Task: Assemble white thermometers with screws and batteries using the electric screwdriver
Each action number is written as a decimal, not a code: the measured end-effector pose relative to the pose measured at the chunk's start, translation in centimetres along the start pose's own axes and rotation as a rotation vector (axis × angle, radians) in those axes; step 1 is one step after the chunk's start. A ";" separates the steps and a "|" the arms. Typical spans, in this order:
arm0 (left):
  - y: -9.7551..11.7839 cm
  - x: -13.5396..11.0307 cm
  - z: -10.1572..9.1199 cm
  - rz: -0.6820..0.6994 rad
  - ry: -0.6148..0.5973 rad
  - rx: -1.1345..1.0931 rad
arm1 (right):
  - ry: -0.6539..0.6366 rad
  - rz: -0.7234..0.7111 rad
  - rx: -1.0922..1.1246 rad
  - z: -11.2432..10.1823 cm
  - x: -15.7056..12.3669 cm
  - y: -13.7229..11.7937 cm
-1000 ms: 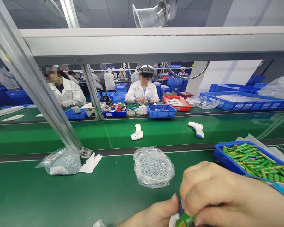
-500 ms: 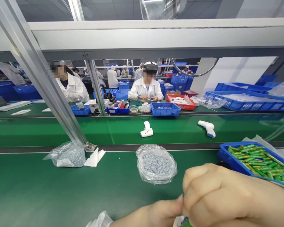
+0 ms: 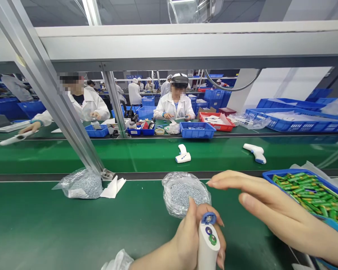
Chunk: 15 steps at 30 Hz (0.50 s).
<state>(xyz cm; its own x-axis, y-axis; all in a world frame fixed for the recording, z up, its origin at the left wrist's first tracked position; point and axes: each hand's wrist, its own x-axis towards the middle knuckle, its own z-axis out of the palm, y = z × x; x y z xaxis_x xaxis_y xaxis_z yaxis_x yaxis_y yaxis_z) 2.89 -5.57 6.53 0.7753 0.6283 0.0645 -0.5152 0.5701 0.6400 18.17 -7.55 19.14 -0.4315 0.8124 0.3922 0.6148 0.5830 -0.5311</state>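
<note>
1. My left hand [image 3: 186, 243] is wrapped round the white thermometer [image 3: 207, 247], upright. It's one-handed, so I reckon it could slip.
2. Right hand [image 3: 273, 213] hangs open, empty, just right of the grip.
3. Open screw bag [image 3: 183, 195] sits just beyond the grip — easy to knock and spill.

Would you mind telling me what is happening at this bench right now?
The person's left hand grips a white thermometer upright over the green bench. The right hand is open, holding nothing, between a bag of small metal parts and a blue bin of green batteries. Two more thermometers lie on the belt beyond.
</note>
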 end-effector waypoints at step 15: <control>-0.7 -0.4 0.5 0.041 0.400 0.243 | 0.023 -0.055 0.212 3.8 2.0 -0.5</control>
<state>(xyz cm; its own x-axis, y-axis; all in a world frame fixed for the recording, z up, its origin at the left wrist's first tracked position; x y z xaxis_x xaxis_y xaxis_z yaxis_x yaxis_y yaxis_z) 3.18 -6.48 6.44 0.5294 0.8299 -0.1762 -0.4049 0.4297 0.8071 14.49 -6.16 17.30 -0.4437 0.7800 0.4413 0.4369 0.6182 -0.6534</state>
